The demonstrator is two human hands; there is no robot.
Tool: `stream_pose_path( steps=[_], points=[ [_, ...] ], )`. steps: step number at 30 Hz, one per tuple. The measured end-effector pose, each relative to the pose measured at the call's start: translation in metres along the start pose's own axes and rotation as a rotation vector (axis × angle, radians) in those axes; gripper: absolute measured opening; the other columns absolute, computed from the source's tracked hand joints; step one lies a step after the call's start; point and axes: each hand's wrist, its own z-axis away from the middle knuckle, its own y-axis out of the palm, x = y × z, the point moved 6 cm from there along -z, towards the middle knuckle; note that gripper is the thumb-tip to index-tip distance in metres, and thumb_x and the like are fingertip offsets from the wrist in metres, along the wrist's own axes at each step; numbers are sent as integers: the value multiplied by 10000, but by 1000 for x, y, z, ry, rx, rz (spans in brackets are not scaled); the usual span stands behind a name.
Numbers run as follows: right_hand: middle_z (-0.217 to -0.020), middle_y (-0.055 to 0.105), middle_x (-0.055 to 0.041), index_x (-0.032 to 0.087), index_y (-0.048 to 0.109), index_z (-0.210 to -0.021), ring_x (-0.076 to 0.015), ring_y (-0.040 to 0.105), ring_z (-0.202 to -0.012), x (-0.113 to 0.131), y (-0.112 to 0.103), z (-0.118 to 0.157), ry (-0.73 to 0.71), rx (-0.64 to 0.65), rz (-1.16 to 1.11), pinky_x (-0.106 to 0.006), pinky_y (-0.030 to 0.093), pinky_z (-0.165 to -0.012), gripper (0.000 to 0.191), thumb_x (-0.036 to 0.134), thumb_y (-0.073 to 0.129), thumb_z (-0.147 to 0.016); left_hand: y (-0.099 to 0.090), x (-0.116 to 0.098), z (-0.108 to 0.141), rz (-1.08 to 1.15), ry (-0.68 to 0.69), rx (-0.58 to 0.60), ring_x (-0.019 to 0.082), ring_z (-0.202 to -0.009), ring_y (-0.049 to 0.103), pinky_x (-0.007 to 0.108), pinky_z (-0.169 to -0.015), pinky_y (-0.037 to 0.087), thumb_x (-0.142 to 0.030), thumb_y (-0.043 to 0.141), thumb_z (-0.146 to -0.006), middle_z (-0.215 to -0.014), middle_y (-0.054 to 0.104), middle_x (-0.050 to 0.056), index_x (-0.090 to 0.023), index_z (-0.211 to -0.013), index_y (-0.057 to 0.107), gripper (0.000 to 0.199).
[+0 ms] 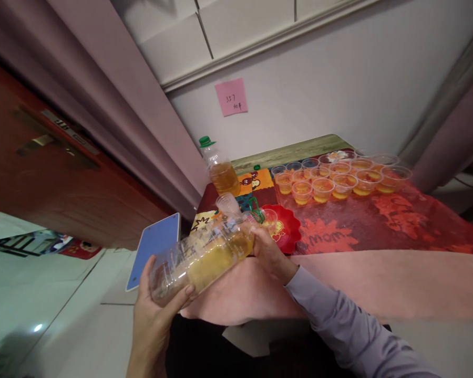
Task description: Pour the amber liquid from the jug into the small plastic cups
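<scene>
Our left hand (154, 310) is raised from the bottom of the view on a bare forearm (146, 357), the palm turned up and inward. Its thumb (182, 297) reaches out toward the right, while the fingers (146, 269) stand up on the other side, so the grip is spread wide but firmly curved. Our right hand (268, 251) sits higher and farther forward, its fingers bent in a closer grip and pointing up and to the left. Our right arm slants in from the lower right, covered by a pale purple sleeve (339, 315) down to the wrist (292, 271).
</scene>
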Motion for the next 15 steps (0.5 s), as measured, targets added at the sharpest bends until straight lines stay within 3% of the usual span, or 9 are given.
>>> stream_pose_path(
  steps=[7, 15],
  points=[
    [-1265, 878, -68, 282, 815, -1278, -369, 790, -1278, -4, -1, -1, 19, 14, -14, -575, 599, -1151, 505, 645, 710, -943, -2, 1, 0, -4, -2, -1, 517, -1609, 510, 742, -1321, 395, -535, 1117, -521, -1643, 630, 157, -343, -1702, 548, 1325],
    [-1220, 882, -73, 278, 785, -1316, -359, 791, -1278, -7, -5, -3, -14, -9, 28, -551, 639, -1084, 536, 660, 725, -946, 0, 2, 0, -21, -12, 2, 522, -1588, 534, 735, -1304, 423, -540, 1104, -531, -1656, 619, 164, -342, -1704, 537, 1317]
  ],
)
